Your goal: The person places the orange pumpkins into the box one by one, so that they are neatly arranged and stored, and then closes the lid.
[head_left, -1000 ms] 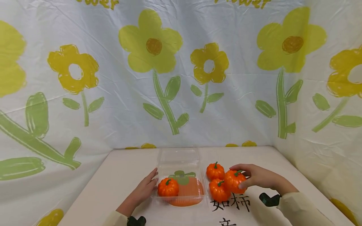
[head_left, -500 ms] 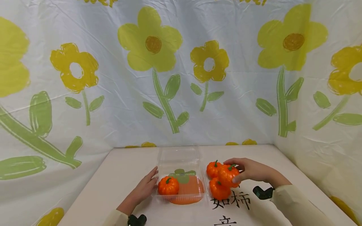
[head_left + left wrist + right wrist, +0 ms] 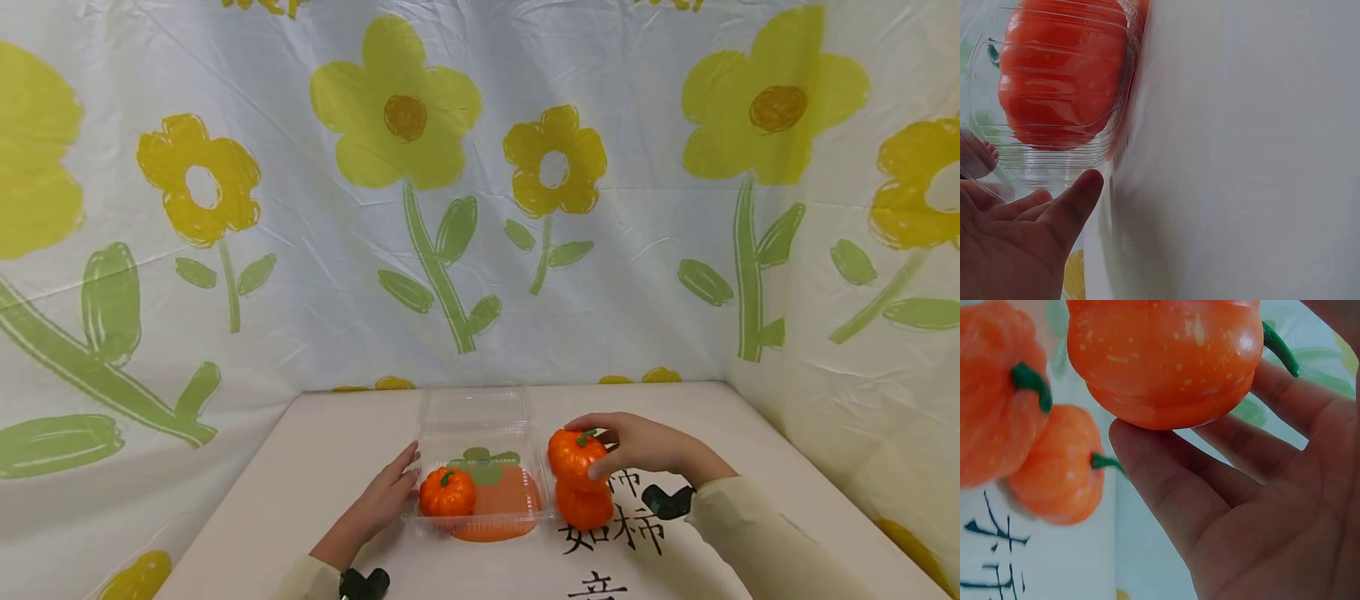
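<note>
My right hand [image 3: 648,443] holds a small orange toy pumpkin [image 3: 576,454] between thumb and fingertips, raised over the other pumpkins. In the right wrist view, the held pumpkin [image 3: 1166,369] has its green stem toward the palm, and two more pumpkins, one large [image 3: 991,419] and one smaller-looking [image 3: 1063,472], show to its left. From the head, only the front pumpkin [image 3: 585,507] is visible below the held one. My left hand [image 3: 377,502] rests with extended fingers at the left side of a clear plastic clamshell box [image 3: 510,523]. Inside its left part sits one pumpkin [image 3: 447,493], seen through the ribbed wall [image 3: 1054,159] in the left wrist view.
The box's clear lid [image 3: 474,410] lies back, away from the person. A printed orange fruit with green leaves [image 3: 498,500] shows through the box. Black characters [image 3: 637,527] mark the white tabletop [image 3: 337,433]. A flower-print curtain [image 3: 645,275] encloses the back and sides.
The right hand has moved left and slightly away from the person with its pumpkin, now covering the rear pumpkin in the head view. The left hand stays at the box.
</note>
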{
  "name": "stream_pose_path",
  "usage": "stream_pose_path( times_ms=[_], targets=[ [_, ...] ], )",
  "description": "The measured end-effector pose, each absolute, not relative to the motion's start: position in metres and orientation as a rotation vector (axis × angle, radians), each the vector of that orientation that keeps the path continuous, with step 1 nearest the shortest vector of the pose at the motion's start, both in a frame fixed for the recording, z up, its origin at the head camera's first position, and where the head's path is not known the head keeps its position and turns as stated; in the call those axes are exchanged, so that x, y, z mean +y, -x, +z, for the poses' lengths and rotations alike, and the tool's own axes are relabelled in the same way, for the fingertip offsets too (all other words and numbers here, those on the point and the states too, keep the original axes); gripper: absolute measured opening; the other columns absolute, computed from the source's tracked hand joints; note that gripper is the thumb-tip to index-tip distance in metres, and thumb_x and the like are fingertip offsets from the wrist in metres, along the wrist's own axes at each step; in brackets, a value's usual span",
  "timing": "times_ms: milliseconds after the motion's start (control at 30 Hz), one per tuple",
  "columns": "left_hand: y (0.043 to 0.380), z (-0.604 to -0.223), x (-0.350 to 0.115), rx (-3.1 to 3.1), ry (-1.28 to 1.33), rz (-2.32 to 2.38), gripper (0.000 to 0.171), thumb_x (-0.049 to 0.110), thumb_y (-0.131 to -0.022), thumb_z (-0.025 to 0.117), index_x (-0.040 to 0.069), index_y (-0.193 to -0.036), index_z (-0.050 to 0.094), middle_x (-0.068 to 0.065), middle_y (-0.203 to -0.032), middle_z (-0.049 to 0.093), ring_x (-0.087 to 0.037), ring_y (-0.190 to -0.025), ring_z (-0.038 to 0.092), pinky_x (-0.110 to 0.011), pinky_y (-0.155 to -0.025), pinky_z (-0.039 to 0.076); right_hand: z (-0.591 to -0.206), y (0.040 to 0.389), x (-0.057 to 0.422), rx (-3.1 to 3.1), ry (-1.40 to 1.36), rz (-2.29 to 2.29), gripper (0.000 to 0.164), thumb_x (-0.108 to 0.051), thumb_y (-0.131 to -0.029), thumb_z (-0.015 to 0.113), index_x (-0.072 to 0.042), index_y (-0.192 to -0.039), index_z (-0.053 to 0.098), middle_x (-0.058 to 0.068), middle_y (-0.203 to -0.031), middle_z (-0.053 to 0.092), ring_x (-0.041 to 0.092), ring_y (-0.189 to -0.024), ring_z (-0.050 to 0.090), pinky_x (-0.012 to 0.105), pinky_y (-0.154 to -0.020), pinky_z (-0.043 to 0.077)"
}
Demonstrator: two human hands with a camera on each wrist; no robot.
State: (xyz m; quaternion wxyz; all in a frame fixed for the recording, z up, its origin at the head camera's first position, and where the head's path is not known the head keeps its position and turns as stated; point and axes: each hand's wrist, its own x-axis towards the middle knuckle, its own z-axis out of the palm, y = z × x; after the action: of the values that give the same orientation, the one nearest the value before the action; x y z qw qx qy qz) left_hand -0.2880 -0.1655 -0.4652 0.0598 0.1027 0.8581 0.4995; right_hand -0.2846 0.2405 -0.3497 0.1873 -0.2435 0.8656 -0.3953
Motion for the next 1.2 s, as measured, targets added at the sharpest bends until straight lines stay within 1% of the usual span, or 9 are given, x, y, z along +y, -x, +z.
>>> stream_pose_path(
  times_ms=[267,367,633,833,967,1133,1200],
  targets=[
    [0.286,-0.465,-0.166,2.601,-0.305,1.514,0.057,0.02,-0.103,0.039,0.009,-0.155,0.02,-0.023,-0.154,0.032,-0.041,-0.119,0.058,-0.054,-0.1,0.047,-0.354,0.293,0.218,2.412,0.708,-1.133,0.06,-0.027,-0.079,0.078,-0.027,-0.134,0.054,0.005,-0.132,0.057,0.025,-0.112,0.059,0.04,-0.087,0.056],
    [0.285,-0.467,-0.167,2.61,-0.301,1.516,0.056,0.02,-0.103,0.039,0.009,-0.155,0.021,-0.023,-0.154,0.033,-0.041,-0.119,0.058,-0.055,-0.101,0.046,-0.357,0.296,0.21,2.431,0.734,-1.118,0.06,-0.029,-0.078,0.078,-0.029,-0.134,0.055,0.002,-0.131,0.058,0.024,-0.113,0.058,0.037,-0.087,0.056],
    [0.286,-0.469,-0.165,2.621,-0.304,1.495,0.056,0.021,-0.103,0.039,0.009,-0.155,0.021,-0.022,-0.154,0.034,-0.041,-0.124,0.054,-0.056,-0.103,0.043,-0.362,0.3,0.196,2.496,0.783,-1.065,0.062,-0.032,-0.077,0.079,-0.03,-0.134,0.055,-0.001,-0.128,0.06,0.021,-0.111,0.057,0.034,-0.086,0.055],
    [0.289,-0.467,-0.165,2.621,-0.325,1.478,0.057,0.019,-0.103,0.039,0.009,-0.155,0.02,-0.023,-0.154,0.033,-0.041,-0.122,0.056,-0.057,-0.102,0.043,-0.367,0.303,0.188,2.493,0.799,-1.068,0.06,-0.033,-0.077,0.08,-0.032,-0.132,0.056,-0.002,-0.13,0.059,0.02,-0.113,0.057,0.032,-0.087,0.056],
    [0.29,-0.468,-0.165,2.624,-0.32,1.477,0.057,0.02,-0.103,0.039,0.008,-0.155,0.019,-0.022,-0.154,0.033,-0.041,-0.123,0.056,-0.057,-0.102,0.044,-0.366,0.302,0.18,2.493,0.784,-1.063,0.061,-0.033,-0.076,0.08,-0.032,-0.132,0.056,-0.003,-0.129,0.06,0.022,-0.117,0.056,0.033,-0.087,0.055],
    [0.289,-0.466,-0.165,2.62,-0.317,1.489,0.057,0.02,-0.103,0.038,0.008,-0.155,0.019,-0.023,-0.154,0.033,-0.042,-0.122,0.056,-0.056,-0.101,0.045,-0.367,0.302,0.172,2.495,0.776,-1.052,0.059,-0.031,-0.076,0.08,-0.032,-0.131,0.057,-0.002,-0.132,0.059,0.028,-0.123,0.054,0.037,-0.089,0.055],
    [0.29,-0.466,-0.165,2.621,-0.32,1.493,0.057,0.019,-0.103,0.038,0.008,-0.155,0.019,-0.024,-0.153,0.034,-0.042,-0.122,0.056,-0.056,-0.101,0.045,-0.368,0.304,0.17,2.502,0.769,-1.048,0.058,-0.03,-0.076,0.08,-0.032,-0.13,0.058,-0.001,-0.132,0.058,0.029,-0.123,0.054,0.037,-0.088,0.055]
  ],
)
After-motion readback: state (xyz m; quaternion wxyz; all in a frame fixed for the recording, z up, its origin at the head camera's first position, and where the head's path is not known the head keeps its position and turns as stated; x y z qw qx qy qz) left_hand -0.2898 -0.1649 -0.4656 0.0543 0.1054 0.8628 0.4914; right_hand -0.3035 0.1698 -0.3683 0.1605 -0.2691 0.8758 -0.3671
